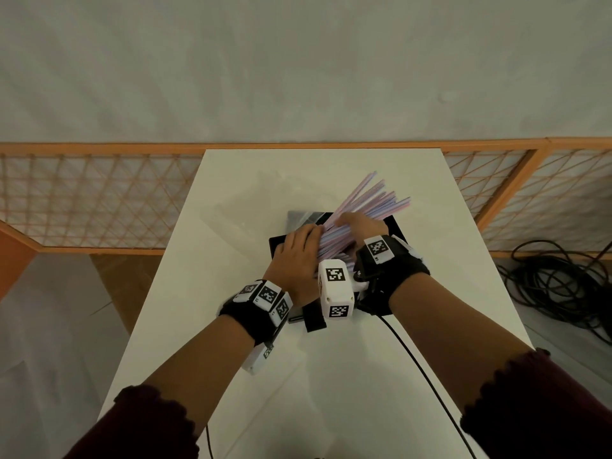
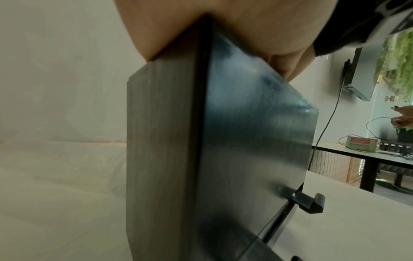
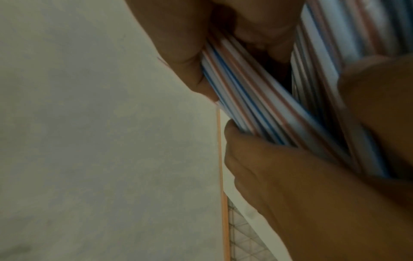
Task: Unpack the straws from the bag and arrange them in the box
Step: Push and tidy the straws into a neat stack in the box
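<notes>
Both hands busy with the straws (image 1: 371,207) right now: a fat striped bundle, pink and blue on white, sitting with its lower ends down in the black box (image 1: 395,226) and fanning out above the rim. Left hand (image 1: 298,256) curled against the near-left side of the bundle, heel of the palm parked on the box's top edge per the left wrist view (image 2: 223,31). Right hand (image 1: 359,223) wrapped over the top from the right, thumb and fingers (image 3: 178,58) closed round a good chunk of straws in the wrist shot. So neither hand spread wide, both clamped on the same bundle.

Direction-wise: long axis running diagonally, low end near the body inside the box, free tips aimed up and away to the far right, past the box's far corner. Not upright, clearly tilted, and splayed at the tips rather than parallel.

Looks like the settling-in step, getting the lot seated. Advice for doing it cleanly: squeeze the fan together first, then tap the bottoms level against the box floor before letting go. Worth easing the grip off slowly with one hand bracing, since slick plastic straws love to slide and spill over the rim. Box on the white desk (image 1: 265,180), right of centre. No bag clearly visible; maybe that faint clear film on the desk further back, hard to say.
</notes>
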### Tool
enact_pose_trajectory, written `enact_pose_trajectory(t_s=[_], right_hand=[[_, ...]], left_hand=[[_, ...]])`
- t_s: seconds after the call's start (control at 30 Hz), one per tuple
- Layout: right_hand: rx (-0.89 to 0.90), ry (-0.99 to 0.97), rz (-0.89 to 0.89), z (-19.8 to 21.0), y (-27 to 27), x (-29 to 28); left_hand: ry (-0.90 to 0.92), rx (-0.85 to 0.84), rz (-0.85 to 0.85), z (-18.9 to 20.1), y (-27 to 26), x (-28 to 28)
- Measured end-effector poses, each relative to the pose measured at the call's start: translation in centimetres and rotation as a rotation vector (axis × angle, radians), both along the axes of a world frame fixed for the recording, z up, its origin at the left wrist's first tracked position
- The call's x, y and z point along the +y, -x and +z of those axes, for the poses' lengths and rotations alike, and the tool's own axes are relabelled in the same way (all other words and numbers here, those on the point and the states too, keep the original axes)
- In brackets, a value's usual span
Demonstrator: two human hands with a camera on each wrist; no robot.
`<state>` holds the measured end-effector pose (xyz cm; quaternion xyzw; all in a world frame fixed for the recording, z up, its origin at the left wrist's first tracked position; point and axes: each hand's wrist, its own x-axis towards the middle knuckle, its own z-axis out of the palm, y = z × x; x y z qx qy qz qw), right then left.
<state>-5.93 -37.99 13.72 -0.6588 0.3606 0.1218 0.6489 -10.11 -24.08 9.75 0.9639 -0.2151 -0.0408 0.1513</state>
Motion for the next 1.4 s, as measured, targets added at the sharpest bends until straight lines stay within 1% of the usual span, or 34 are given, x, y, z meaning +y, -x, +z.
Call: enact_pose_trajectory(t_s=[0.1, 0.17, 0.33, 0.43, 0.53, 0.63, 0.7, 0.73, 0.8, 0.87, 0.93, 0.97, 1.0, 1.07, 1.1, 1.13, 1.17, 1.2, 1.23, 1.27, 1.33, 1.37, 1.4], right_hand=[[0.022, -0.073, 0.072, -0.1, 0.2, 0.1], [0.036, -0.153, 0.076, -0.2, 0.3, -0.3], [0.086, -0.142, 0.116, 0.9, 1.1, -1.9], [0.098, -0.232, 0.088, 2.4, 2.2, -3.1], [0.111, -0.291, 0.182, 4.9, 3.8, -4.2], [0.09, -0.288, 0.17, 5.9, 4.1, -5.1], [0.043, -0.229, 0.186, 6.2, 3.9, -5.5], [-0.003, -0.169, 0.178, 6.2, 3.6, -5.8], [-0.139, 0.035, 0.127, 5.7, 2.8, -6.3], [-0.227, 0.259, 0.127, 4.7, 2.1, -6.1], [-0.211, 0.354, 0.187, 3.0, 1.7, -5.2], [-0.171, 0.414, 0.245, 1.6, 1.5, -4.7], [-0.118, 0.516, 0.325, 0.5, 1.6, -4.0], [-0.04, 0.756, 0.469, -0.7, 2.4, -2.8], [-0.022, 0.828, 0.553, -0.8, 3.1, -2.3], [-0.002, 0.875, 0.632, -0.9, 3.6, -2.2], [0.011, 0.934, 0.714, -0.8, 4.1, -2.5], [0.003, 0.989, 0.783, -0.5, 4.5, -3.0], [-0.042, 1.037, 0.832, 0.0, 4.6, -3.6], [-0.114, 1.065, 0.882, 0.6, 4.5, -4.2], [-0.231, 1.044, 1.015, 1.5, 3.9, -5.1], [-0.242, 1.036, 1.097, 1.8, 3.4, -5.3], [-0.226, 1.055, 1.179, 1.9, 2.8, -5.4]], left_hand=[[0.012, -0.019, 0.001, -0.3, -0.3, 0.0], [0.026, -0.032, -0.013, -0.4, -0.3, 0.0], [0.057, -0.024, -0.068, -0.7, -0.5, 0.2], [0.059, 0.01, -0.082, -0.9, -0.7, 0.3], [-0.007, 0.004, -0.063, -0.8, -0.8, 0.1], [-0.166, -0.011, -0.055, -0.4, -0.8, -0.3], [-0.236, -0.018, -0.042, -0.3, -0.8, -0.7], [-0.242, -0.039, -0.027, -0.4, -0.8, -0.9], [-0.201, -0.081, 0.02, -0.6, -0.1, -1.4], [-0.125, -0.036, 0.045, -1.0, 0.5, -2.1], [-0.026, 0.071, 0.038, -1.8, 0.6, -2.5], [0.054, 0.113, 0.035, -1.8, 0.5, -2.6], [0.16, 0.121, 0.036, -1.7, 0.3, -2.5], [0.38, 0.031, 0.057, -1.0, 0.0, -1.7], [0.445, -0.061, 0.076, -0.6, -0.1, -1.0], [0.463, -0.177, 0.098, -0.5, -0.1, -0.3], [0.442, -0.281, 0.125, -0.5, -0.3, 0.6], [0.393, -0.348, 0.156, -0.6, -0.5, 1.3], [0.338, -0.359, 0.191, -0.7, -0.6, 1.8], [0.298, -0.298, 0.223, -0.8, -0.8, 2.1], [0.25, -0.063, 0.268, -1.1, -1.0, 2.0], [0.216, 0.021, 0.262, -1.4, -1.1, 1.8], [0.166, 0.043, 0.234, -1.7, -1.3, 1.7]])
